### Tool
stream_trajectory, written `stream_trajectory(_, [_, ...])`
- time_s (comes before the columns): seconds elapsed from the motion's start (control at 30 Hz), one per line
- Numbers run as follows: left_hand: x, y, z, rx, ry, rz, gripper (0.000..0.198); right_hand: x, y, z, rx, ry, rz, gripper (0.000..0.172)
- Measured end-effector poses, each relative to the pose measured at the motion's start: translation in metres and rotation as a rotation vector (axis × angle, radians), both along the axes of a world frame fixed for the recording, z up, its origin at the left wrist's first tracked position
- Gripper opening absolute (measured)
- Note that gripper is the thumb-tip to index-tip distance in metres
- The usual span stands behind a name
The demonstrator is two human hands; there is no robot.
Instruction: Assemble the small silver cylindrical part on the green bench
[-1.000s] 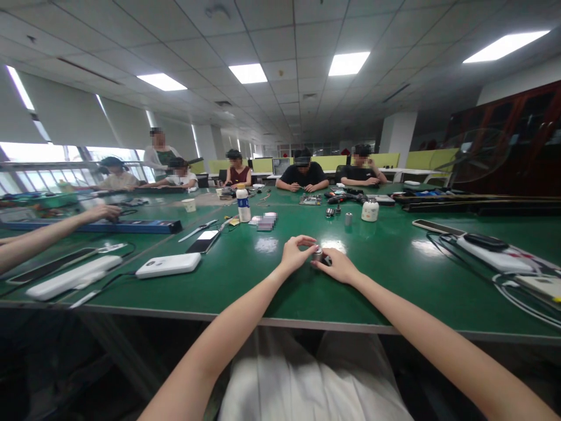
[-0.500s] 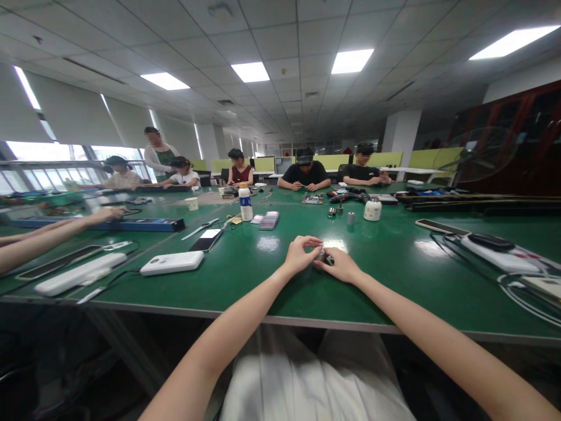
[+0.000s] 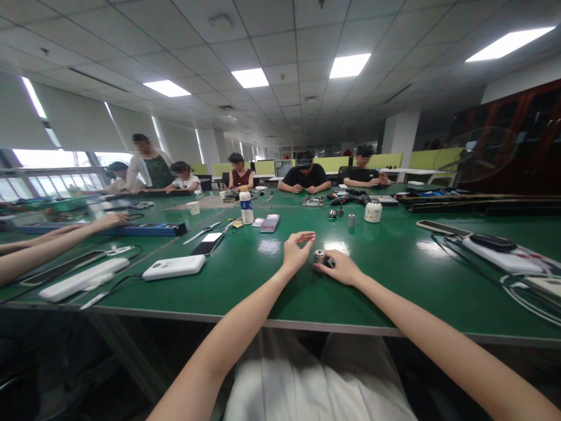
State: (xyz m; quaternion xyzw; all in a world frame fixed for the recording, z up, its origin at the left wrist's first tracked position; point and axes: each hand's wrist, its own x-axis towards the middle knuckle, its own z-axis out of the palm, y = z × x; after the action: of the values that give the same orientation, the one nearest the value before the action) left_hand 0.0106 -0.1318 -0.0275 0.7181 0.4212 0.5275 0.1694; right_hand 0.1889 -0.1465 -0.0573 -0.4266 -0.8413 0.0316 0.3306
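Seen from a wearer's head, two bare hands work over a green bench (image 3: 245,286). The change is at the left hand (image 3: 298,250): half a second ago its fingers and thumb were at the top of a small metal cylinder (image 3: 319,256); now they are just clear of it, up and to the left. Its thumb and fingers curve toward each other, but whether that grip is pinching something tiny, I cannot tell. The right hand (image 3: 344,268) keeps its grip clamped on the cylinder, thumb on the near side. The cylinder stands upright in front of the wearer, between the hands; whether its base touches the bench is unclear. In effect, one hand now seems to be steadying it alone, leaving its round top uncovered. Farther off stand a second grey cylinder (image 3: 351,220) and, just beside it, a white jar (image 3: 373,211)
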Motion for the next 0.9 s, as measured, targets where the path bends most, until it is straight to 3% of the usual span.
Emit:
stream_trajectory(0.17, [-0.029,0.021,-0.009,-0.14,0.116,0.225,0.018,0.0,-0.001,0.0,0.002,-0.007,-0.008,0.035])
stream_trajectory(0.37, [-0.038,0.03,-0.024,-0.223,0.196,0.328,0.01,0.001,0.001,-0.003,0.006,-0.022,-0.016,0.037])
stream_trajectory(0.57, [-0.027,0.026,-0.015,-0.138,0.123,0.158,0.016,0.001,0.002,-0.003,0.002,-0.012,-0.015,0.037])
stream_trajectory(0.77, [-0.009,0.007,-0.003,-0.042,-0.004,-0.065,0.02,0.001,-0.001,0.001,0.007,-0.012,-0.009,0.033])
stream_trajectory(0.9, [-0.002,-0.003,-0.002,-0.023,-0.034,-0.141,0.017,0.001,-0.001,0.003,-0.01,-0.017,-0.001,0.031])
